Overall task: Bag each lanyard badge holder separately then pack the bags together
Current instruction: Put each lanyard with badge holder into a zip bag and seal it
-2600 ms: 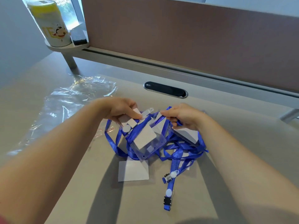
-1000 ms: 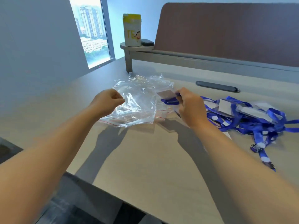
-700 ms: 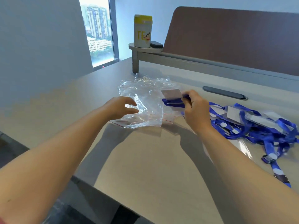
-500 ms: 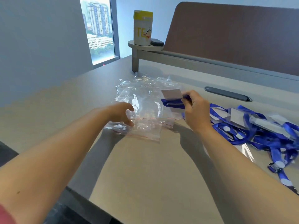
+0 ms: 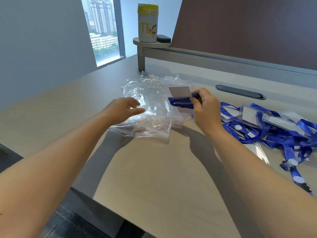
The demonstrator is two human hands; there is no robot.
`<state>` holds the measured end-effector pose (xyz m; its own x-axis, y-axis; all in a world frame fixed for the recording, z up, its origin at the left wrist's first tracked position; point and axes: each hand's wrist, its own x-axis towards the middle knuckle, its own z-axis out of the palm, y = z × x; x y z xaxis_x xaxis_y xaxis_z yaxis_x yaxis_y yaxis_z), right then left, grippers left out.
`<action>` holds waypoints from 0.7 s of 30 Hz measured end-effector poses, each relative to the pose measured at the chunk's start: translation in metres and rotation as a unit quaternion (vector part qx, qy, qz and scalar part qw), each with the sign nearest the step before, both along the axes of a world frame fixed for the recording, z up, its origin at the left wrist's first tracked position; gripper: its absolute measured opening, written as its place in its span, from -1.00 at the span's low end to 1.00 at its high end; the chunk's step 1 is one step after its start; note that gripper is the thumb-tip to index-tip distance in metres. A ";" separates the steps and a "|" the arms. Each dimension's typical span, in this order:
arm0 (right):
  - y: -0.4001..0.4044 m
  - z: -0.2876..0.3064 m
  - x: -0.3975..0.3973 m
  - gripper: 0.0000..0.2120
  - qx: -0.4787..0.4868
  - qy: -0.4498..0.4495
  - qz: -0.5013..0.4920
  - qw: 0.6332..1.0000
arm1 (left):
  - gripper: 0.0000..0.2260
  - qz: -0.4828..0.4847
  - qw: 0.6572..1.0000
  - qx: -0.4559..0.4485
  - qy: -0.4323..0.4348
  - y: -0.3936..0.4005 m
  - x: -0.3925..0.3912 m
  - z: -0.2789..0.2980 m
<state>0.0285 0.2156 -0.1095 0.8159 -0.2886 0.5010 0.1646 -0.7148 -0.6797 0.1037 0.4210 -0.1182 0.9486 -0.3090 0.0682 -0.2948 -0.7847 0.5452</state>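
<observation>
The left hand (image 5: 122, 109) hovers with fingers relaxed over the bags (image 5: 151, 107) while the right hand (image 5: 205, 107) pinches a badge holder (image 5: 180, 95) with its lanyard.

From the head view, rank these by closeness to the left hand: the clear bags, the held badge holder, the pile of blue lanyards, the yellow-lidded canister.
Measured from the left hand:
1. Clear bags, lying right under its fingers.
2. Held badge holder, just to the right, pinched in the right hand.
3. Pile of blue lanyards, far right on the desk.
4. Yellow-lidded canister, on the raised shelf at the back.
</observation>
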 end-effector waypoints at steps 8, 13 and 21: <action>0.024 0.006 -0.024 -0.80 0.058 -0.040 0.017 0.997 | -0.66 0.022 0.983 0.181 -0.009 0.039 -0.024 -0.010; 0.047 0.016 -0.037 -0.81 0.179 -0.032 0.078 0.980 | -0.83 0.049 0.976 0.189 -0.093 0.040 -0.026 -0.007; 0.055 0.013 -0.030 -0.80 0.044 -0.089 0.085 0.991 | -0.90 0.045 0.994 -0.095 -0.035 0.010 -0.028 0.023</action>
